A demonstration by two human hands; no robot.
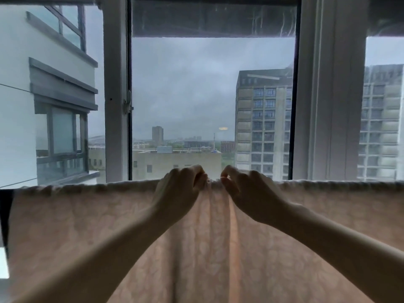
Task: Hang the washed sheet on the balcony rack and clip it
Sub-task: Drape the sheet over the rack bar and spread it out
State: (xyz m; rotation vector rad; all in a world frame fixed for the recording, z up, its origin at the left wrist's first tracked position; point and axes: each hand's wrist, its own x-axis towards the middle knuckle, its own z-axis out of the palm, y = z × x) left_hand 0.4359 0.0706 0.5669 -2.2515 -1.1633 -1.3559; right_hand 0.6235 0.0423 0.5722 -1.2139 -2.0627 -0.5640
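Note:
A pale pink sheet [91, 226] with a faint leaf pattern hangs across the whole width of the view, draped over a rack bar that it hides along its top edge. My left hand [179, 191] and my right hand [247, 191] are raised side by side at the middle of that top edge. Each pinches the cloth with thumb and fingers, and the fabric is bunched into vertical folds between and below them. No clip is visible.
Behind the sheet stands a white-framed balcony window [115, 88] with a latch on the left frame. Through the glass are apartment blocks and a grey sky. A dark strip shows at the sheet's left end.

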